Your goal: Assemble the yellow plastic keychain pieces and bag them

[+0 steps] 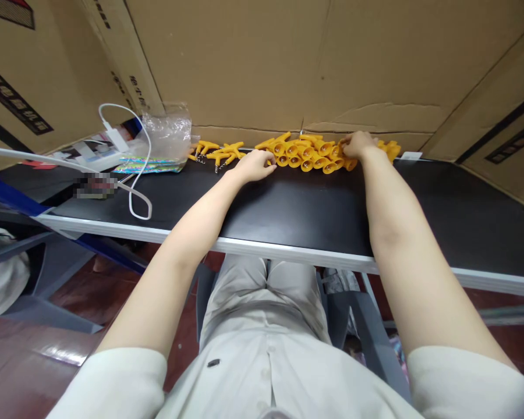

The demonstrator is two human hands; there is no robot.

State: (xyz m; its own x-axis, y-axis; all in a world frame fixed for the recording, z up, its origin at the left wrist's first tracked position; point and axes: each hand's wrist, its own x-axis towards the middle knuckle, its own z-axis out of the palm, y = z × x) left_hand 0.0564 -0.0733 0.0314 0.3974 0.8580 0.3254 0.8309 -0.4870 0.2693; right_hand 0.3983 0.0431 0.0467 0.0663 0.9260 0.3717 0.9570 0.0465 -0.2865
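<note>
A row of yellow hollow pieces (306, 152) with round, funnel-like open ends is stacked along the back of the black table. At the left end of this row is my left hand (257, 166), its thumb and forefinger slightly apart beside the nearest pieces; its other fingers are hidden. My right hand (358, 144) reaches over the right part of the row, fingers curled down on a yellow piece (349, 164). More of these pieces (388, 149) show to the right of that hand. Left of my left hand lie yellow branching pieces (225, 153) with small dark chains.
Cardboard walls (253, 64) enclose the back and sides of the black table (288, 209). At left are a clear plastic bag (168, 131), colourful packets (151, 166) and a looping white cable (146, 212). A small white label (411, 156) sits at the back right.
</note>
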